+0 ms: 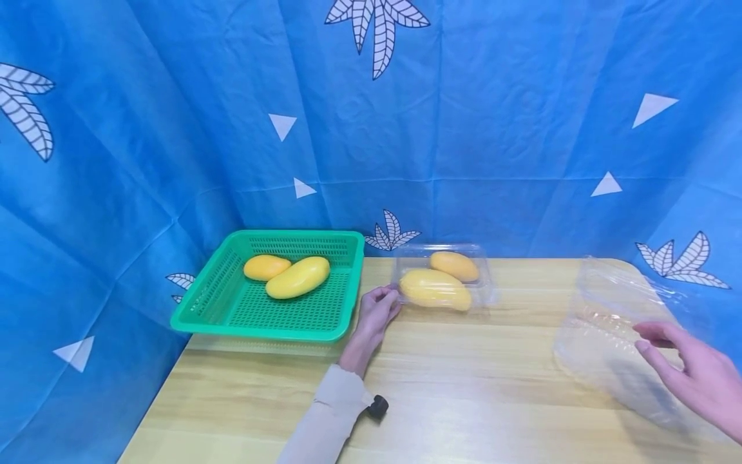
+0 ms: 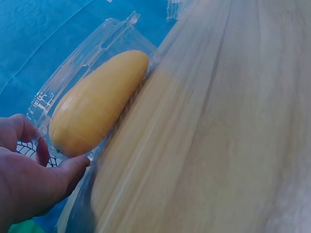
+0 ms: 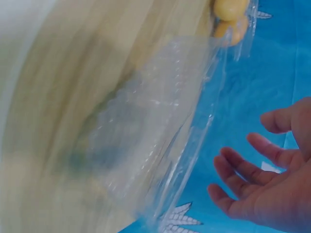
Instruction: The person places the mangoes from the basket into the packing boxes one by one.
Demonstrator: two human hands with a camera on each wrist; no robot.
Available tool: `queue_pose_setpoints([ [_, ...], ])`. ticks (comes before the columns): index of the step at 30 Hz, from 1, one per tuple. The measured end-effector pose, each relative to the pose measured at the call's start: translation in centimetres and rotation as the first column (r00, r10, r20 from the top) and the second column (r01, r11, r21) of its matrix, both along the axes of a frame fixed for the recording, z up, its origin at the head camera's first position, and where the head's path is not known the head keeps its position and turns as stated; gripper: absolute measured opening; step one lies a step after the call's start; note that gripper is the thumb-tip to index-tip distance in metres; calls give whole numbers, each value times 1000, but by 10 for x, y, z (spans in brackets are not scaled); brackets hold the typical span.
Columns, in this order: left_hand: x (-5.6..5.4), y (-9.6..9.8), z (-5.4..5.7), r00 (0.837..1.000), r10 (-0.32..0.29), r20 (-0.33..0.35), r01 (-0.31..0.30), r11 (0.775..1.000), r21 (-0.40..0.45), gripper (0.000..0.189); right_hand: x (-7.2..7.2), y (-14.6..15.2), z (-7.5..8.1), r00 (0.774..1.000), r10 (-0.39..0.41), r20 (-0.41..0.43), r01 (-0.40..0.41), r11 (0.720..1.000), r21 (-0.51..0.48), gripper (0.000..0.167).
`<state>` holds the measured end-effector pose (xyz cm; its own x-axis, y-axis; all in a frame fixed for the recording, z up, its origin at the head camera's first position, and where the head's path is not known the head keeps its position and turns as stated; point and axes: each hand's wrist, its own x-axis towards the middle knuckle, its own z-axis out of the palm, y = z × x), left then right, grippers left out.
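Observation:
A clear plastic clamshell box (image 1: 493, 293) stands at the table's back edge with two yellow mangoes (image 1: 436, 289) inside. My left hand (image 1: 378, 314) holds the box's left end, thumb and curled fingers at its rim; in the left wrist view the thumb (image 2: 73, 170) lies at the near corner. To the right lies a clear plastic container (image 1: 603, 354), with its lid part raised at the back. My right hand (image 1: 690, 374) hovers over its right side, fingers apart and loosely bent, nothing between them. In the right wrist view that hand (image 3: 272, 179) appears apart from the container (image 3: 141, 126).
A green plastic basket (image 1: 266, 332) on the left of the table holds two more mangoes (image 1: 298, 278). Behind the wooden table (image 1: 464, 386) hangs a blue patterned cloth (image 1: 493, 129), which also covers the left and right sides.

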<state>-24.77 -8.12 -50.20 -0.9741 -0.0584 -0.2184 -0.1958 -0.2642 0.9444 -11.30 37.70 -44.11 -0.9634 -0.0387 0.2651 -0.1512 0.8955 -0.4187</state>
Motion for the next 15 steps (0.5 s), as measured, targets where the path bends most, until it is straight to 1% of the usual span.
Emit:
queue_pose_setpoints([
  [4,-2,0,1,1000,-3,-1,3,1000,0,8,3,16,-12,994,-11,-108,7,999,-42,29],
  [6,-3,0,1,1000,4,-5,-4,1000,0,9,4,24,-20,979,8,-206,-22,998,-65,26],
  [7,-3,0,1,1000,9,-6,-9,1000,-3,10,5,27,-25,971,7,-240,-25,997,-73,25],
  [8,-3,-1,1,1000,14,-7,-14,1000,-3,10,6,31,-30,963,-2,-268,-20,997,-80,24],
  [10,-3,-1,1,1000,22,-10,-22,1000,-6,10,9,38,-42,954,-45,-296,20,996,-87,25],
  [11,-3,-2,1,1000,25,-8,-25,1000,-6,10,10,43,-48,951,-70,-302,43,994,-97,26],
  [12,-3,-2,1,1000,29,-9,-29,1000,-6,9,11,47,-54,954,-119,-276,94,990,-100,28],
  [13,-3,-2,1,999,32,-8,-32,999,-4,9,12,51,-59,957,-180,-229,160,982,-104,32],
  [14,-3,-3,1,999,36,-6,-36,999,0,8,12,55,-63,953,-235,-192,217,970,-107,35],
  [15,-3,-3,1,999,40,-3,-40,999,1,8,12,58,-68,943,-293,-159,280,955,-100,38],
])
